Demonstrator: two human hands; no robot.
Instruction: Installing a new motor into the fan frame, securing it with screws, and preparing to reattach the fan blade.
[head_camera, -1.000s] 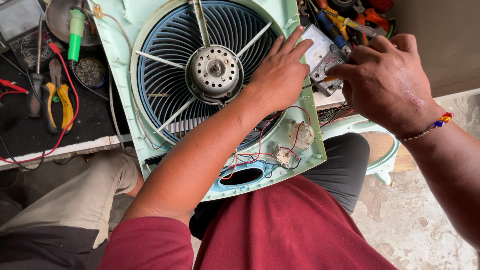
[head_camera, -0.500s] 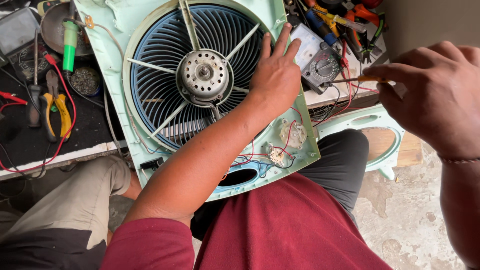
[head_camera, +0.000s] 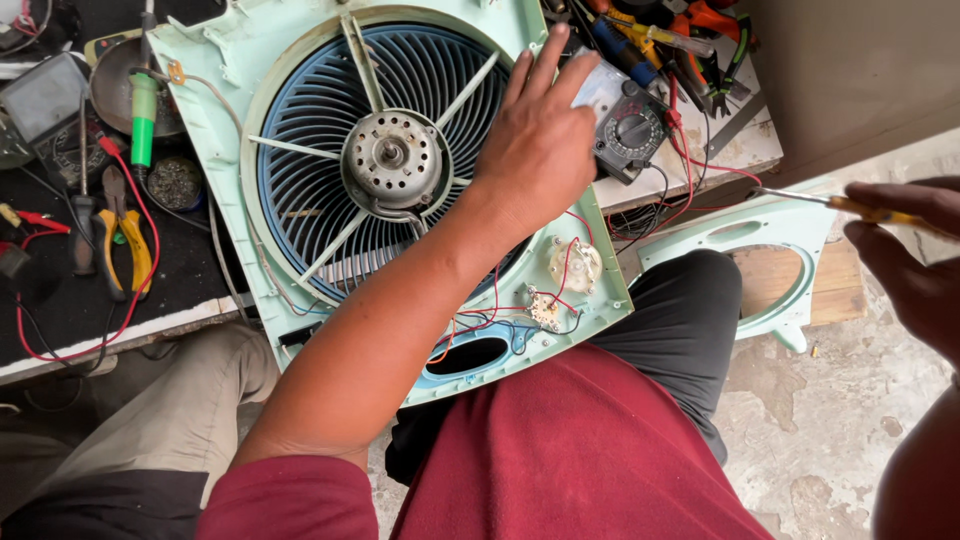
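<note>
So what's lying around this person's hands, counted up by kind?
Fan housings, pale green with blue grille: 1
Fan motors: 1
Multimeters: 1
Yellow-handled pliers: 1
Screwdrivers, held in the right hand: 1
Loose pale green panels: 1
Total: 6
The left hand rests flat on the housing.

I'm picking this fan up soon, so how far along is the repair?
Done: the pale green fan housing lies open, its grey motor and red switch wiring exposed. In hand: the left hand presses on the blue grille; the right hand holds a yellow-handled screwdriver. Left: the separate green panel is still off.
</note>
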